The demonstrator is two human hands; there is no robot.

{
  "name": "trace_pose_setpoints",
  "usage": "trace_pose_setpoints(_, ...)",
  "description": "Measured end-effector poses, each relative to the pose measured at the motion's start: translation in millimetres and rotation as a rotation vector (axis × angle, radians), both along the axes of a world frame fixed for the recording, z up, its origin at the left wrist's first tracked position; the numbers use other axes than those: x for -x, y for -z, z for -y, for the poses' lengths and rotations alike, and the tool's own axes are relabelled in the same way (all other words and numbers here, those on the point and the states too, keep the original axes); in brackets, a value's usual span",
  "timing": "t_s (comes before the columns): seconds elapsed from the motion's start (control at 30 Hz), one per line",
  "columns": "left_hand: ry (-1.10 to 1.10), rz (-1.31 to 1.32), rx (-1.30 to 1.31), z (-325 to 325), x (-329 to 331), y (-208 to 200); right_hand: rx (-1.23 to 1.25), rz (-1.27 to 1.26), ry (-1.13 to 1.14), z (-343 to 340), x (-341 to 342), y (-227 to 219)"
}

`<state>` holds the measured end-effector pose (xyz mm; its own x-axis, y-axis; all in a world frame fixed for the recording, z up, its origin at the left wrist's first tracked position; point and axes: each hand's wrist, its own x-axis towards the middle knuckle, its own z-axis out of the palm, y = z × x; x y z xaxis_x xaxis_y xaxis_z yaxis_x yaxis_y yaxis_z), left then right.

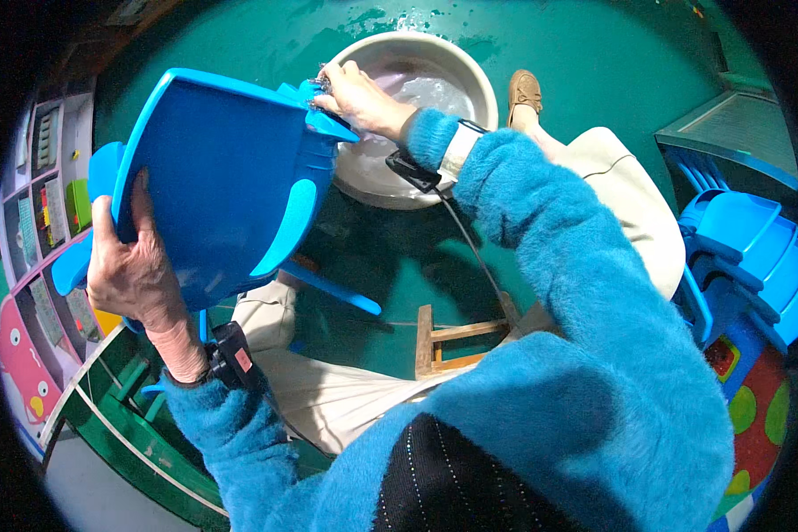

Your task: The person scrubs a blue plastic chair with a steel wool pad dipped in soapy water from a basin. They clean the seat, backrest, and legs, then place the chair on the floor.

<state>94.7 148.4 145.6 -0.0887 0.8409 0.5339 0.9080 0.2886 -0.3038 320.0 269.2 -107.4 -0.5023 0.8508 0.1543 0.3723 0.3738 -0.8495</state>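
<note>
Pale lilac shelving (78, 133) with small compartments stands at the far left. Next to it, the left hand (137, 275) is clamped on the edge of a blue moulded plastic chair (226, 168), thumb on the inner face, fingers round the outside. The chair is tilted in front of the seated person, its broad panel facing the camera. At its upper right corner, the right hand (362, 97) pinches a dark, glinting mesh scourer (323, 83), partly hidden by the fingers, against the blue plastic. Behind that hand, a round beige basin (482, 80) containing cloudy, foamy water rests on the green floor (594, 53). Below the basin is a low wooden frame (424, 341). A brown shoe (524, 91) is just beside the basin. Blue plastic chairs (749, 235) are stacked at the far right.
</note>
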Motion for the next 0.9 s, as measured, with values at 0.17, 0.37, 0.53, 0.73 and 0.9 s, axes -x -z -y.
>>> trace_pose_setpoints(0.17, 0.05, 0.041, -0.033, -3, 1, 2, 0.175, 0.284, -0.023, 5, 4, 18)
trace_pose_setpoints(0.37, 0.05, -0.019, -0.005, 3, -4, -1, -0.057, 0.046, 0.024, -6, 17, 12)
trace_pose_setpoints(0.53, 0.032, 0.039, 0.01, -2, -6, 0, 0.24, 0.286, -0.03, -9, 14, 12)
trace_pose_setpoints(0.73, -0.048, -0.049, 0.019, -3, 0, -2, 0.037, 0.098, -0.04, -13, 16, 23)
trace_pose_setpoints(0.9, 0.005, -0.02, 0.03, -2, 2, 1, 0.187, 0.248, -0.1, -15, 11, 18)
